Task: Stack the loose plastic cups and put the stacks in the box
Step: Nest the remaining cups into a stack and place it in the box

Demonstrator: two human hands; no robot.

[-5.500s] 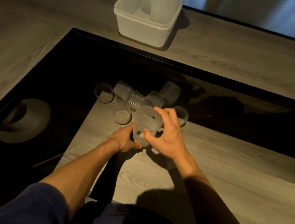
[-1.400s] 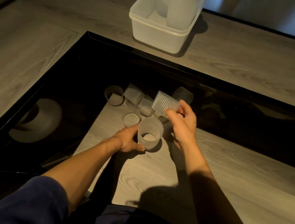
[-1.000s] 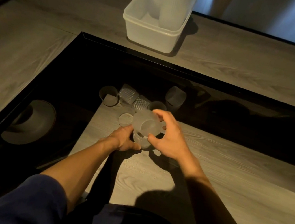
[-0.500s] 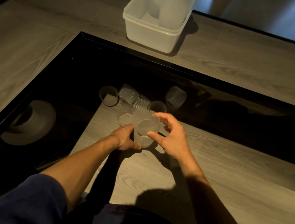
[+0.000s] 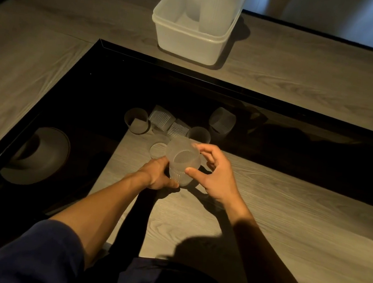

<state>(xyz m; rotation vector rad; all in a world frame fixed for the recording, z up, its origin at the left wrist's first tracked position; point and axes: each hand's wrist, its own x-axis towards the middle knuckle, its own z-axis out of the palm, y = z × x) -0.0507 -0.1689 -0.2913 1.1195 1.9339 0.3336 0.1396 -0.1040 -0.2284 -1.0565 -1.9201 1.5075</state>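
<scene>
A short stack of frosted ribbed plastic cups (image 5: pixel 181 162) stands on the wooden surface in front of me. My left hand (image 5: pixel 159 177) grips its lower part from the left. On the right, my right hand (image 5: pixel 214 176) holds the top cup, thumb on its side and index finger at its rim. Several loose cups lie just behind the stack: one on its side (image 5: pixel 135 122), two ribbed ones (image 5: pixel 162 120) (image 5: pixel 179 128), one upright (image 5: pixel 199 134), one further right (image 5: pixel 221 123). The white plastic box (image 5: pixel 187 43) stands at the far edge with tall cup stacks (image 5: pixel 214 6) inside.
The loose cups sit at the edge of a black glossy glass panel (image 5: pixel 92 85) set in the wooden table (image 5: pixel 290 216). A round pale object (image 5: pixel 37 156) shows through the glass at the left. Bare wood lies to the right of my hands.
My right hand picked a ribbed cup from the pile, brought it over the stack held by my left hand and lowered it onto the top. The left hand stayed put.
</scene>
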